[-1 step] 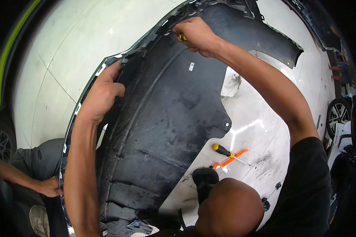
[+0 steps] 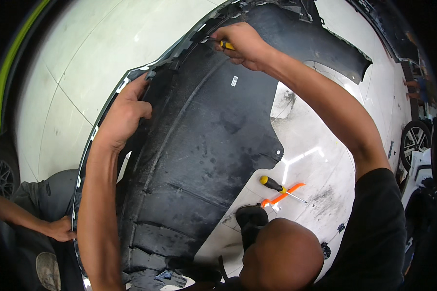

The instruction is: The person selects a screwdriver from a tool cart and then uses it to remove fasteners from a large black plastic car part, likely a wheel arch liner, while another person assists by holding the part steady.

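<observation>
A large black plastic car bumper [image 2: 213, 140] lies across the tiled floor with its inner side up, tabs and slots along its left edge. My right hand [image 2: 243, 43] is closed round a screwdriver [image 2: 227, 45] whose handle shows yellow. Its metal shaft points left to the bumper's upper edge; the tip is hard to make out. Lower down that edge, my left hand [image 2: 126, 114] grips the rim, index finger along it and thumb bent over the inner side. Its other fingers are mostly hidden.
Another person's hand [image 2: 60, 229] touches the bumper's left edge. Right of the bumper lie a yellow-and-black screwdriver [image 2: 274, 185] and an orange pry tool [image 2: 290, 194], near a shoe [image 2: 251, 216]. My knee [image 2: 284, 254] is close below. A wheel [image 2: 415, 138] stands at far right.
My right hand has shifted slightly, and more of the screwdriver's yellow handle shows. My left hand keeps its place on the bumper's edge.
</observation>
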Available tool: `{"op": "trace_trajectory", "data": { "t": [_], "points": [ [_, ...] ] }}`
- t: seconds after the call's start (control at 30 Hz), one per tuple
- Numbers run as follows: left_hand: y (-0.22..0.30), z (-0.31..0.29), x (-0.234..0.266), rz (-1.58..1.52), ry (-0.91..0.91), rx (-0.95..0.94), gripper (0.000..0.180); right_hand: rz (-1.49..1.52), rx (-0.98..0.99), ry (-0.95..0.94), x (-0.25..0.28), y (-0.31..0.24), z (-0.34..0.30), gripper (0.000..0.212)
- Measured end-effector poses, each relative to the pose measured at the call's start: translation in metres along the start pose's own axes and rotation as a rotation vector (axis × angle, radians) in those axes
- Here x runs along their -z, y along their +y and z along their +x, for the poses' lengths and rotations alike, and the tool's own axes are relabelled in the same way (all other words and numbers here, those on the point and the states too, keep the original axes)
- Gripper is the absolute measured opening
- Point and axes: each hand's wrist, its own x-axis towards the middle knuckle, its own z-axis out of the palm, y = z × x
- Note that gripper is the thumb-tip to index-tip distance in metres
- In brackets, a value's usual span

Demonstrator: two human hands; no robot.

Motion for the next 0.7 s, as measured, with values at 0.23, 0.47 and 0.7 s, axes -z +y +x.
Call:
{"op": "trace_trajectory", "data": {
  "t": [0.23,0.47,0.7],
  "points": [
    [-0.003,0.006,0.004,0.127,0.053,0.034,0.080,-0.071,0.244,-0.114,0.021,0.030,0.009,0.031],
    [-0.001,0.001,0.001,0.148,0.088,0.027,0.077,0.009,0.213,-0.165,0.021,0.029,0.009,0.030],
    [-0.007,-0.001,0.010,0.168,0.048,0.020,0.077,0.007,0.146,0.047,0.002,0.009,-0.035,0.032]
  ]
}}
